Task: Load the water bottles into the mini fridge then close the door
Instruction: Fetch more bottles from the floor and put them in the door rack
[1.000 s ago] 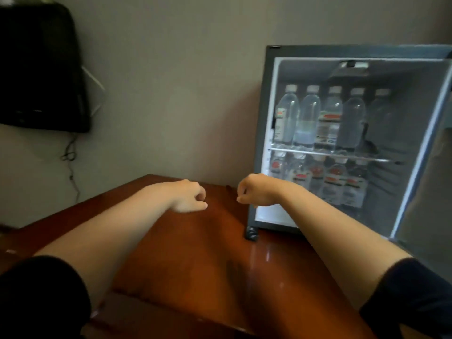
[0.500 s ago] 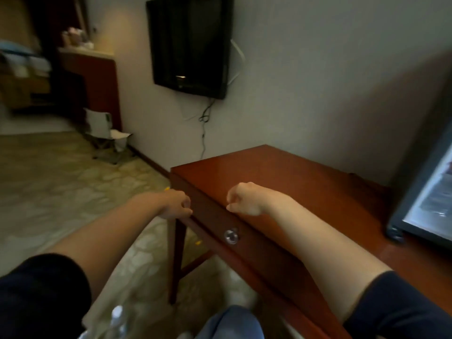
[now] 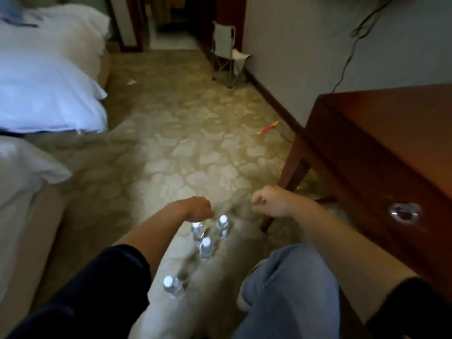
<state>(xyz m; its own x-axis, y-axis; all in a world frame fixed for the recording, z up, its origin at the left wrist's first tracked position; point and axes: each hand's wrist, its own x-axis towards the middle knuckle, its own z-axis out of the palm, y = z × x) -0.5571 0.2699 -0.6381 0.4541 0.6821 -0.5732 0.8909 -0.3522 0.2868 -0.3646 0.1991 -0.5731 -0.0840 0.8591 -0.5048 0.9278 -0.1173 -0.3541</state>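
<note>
**Desk:** Where are the water bottles?

**Operator:** I count four, all upright on the carpet, white caps up, just left of my knee in blue jeans. Three bunch together. The fourth bottle stands apart, nearer to me, beside my left sleeve.

**Desk:** And your hands?

**Operator:** Both are curled into fists with nothing in them. My left hand hovers right over the far-left bottle of the bunch; I cannot tell whether it touches the cap. My right hand hangs in the air to the right of the bunch, clear of every bottle.

**Desk:** What's around you?

**Operator:** A wooden desk on my right, with a metal drawer pull. A bed with white bedding on my left. A folding chair stands by the far wall, and a red-and-yellow pencil lies on the carpet near the desk's leg.
</note>
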